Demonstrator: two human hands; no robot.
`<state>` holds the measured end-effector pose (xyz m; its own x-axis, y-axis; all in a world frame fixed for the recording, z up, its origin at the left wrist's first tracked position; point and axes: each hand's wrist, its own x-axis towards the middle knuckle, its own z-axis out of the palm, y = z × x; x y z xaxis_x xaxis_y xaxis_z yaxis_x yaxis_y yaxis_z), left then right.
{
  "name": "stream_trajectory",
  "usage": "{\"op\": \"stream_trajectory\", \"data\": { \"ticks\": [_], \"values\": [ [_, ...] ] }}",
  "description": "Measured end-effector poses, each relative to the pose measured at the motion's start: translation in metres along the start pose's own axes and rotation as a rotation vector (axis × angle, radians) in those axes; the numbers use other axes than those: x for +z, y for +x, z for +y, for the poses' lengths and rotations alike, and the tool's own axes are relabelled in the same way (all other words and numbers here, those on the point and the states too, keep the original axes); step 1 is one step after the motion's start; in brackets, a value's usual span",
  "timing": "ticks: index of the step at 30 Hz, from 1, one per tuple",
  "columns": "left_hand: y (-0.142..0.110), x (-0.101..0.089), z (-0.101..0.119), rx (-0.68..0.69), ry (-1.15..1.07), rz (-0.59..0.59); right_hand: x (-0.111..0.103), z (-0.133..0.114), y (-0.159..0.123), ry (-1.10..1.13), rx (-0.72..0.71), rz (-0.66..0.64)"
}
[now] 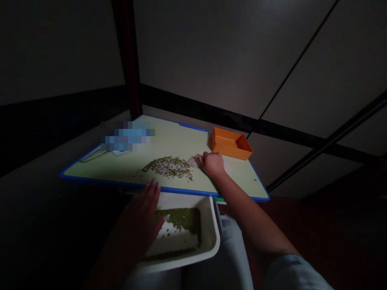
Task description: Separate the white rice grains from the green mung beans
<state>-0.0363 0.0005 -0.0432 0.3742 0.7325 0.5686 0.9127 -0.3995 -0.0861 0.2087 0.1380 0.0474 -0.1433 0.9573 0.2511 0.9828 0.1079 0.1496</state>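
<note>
A loose spread of small green seeds and paler bits lies on a pale yellow-green tabletop with a blue rim. My right hand rests just right of that spread, its fingers curled in; anything inside them is hidden. Small pale bits lie by its fingertips. Below the table's near edge, a white tray holds many green seeds, heaped mostly along its far side. My left hand is over the tray's left part, fingers stretched out, their tips near the table's blue rim.
An orange open box stands at the table's far right. At the far left is a blurred-out bluish object with a cable running from it. Grey panels rise behind the table. My legs are under the tray.
</note>
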Motion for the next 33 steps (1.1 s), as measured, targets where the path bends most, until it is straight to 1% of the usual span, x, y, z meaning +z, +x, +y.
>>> {"op": "stream_trajectory", "data": {
  "ticks": [2, 6, 9, 12, 17, 19, 22, 25, 28, 33],
  "values": [
    [0.002, -0.002, 0.002, -0.019, -0.021, -0.031, -0.002, -0.001, -0.004, 0.011, -0.002, -0.001],
    [0.005, -0.012, 0.008, -0.103, -0.057, -0.148, -0.007, -0.002, -0.01, 0.036, -0.023, -0.009],
    [0.006, -0.018, 0.01, -0.106, -0.036, -0.165, -0.008, -0.003, -0.015, 0.033, -0.002, 0.014],
    [0.006, -0.018, 0.01, -0.105, -0.019, -0.14, -0.007, -0.004, -0.019, 0.049, 0.015, 0.014],
    [0.006, -0.002, 0.004, -0.093, -0.011, -0.063, -0.001, -0.002, -0.02, 0.089, 0.016, 0.036],
    [0.006, 0.003, 0.001, -0.082, -0.01, -0.057, 0.0, -0.001, -0.019, 0.099, 0.01, 0.044],
    [0.004, 0.005, 0.0, -0.067, -0.007, -0.068, 0.0, 0.003, -0.02, 0.111, -0.024, 0.048],
    [0.003, 0.005, -0.002, -0.054, -0.004, -0.075, 0.001, 0.009, -0.023, 0.12, -0.056, 0.047],
    [0.002, 0.007, -0.003, -0.043, -0.003, -0.07, 0.003, 0.018, -0.029, 0.143, -0.056, 0.064],
    [0.001, 0.012, -0.002, -0.044, -0.001, -0.045, 0.006, 0.033, -0.039, 0.302, -0.014, 0.13]
  ]
}}
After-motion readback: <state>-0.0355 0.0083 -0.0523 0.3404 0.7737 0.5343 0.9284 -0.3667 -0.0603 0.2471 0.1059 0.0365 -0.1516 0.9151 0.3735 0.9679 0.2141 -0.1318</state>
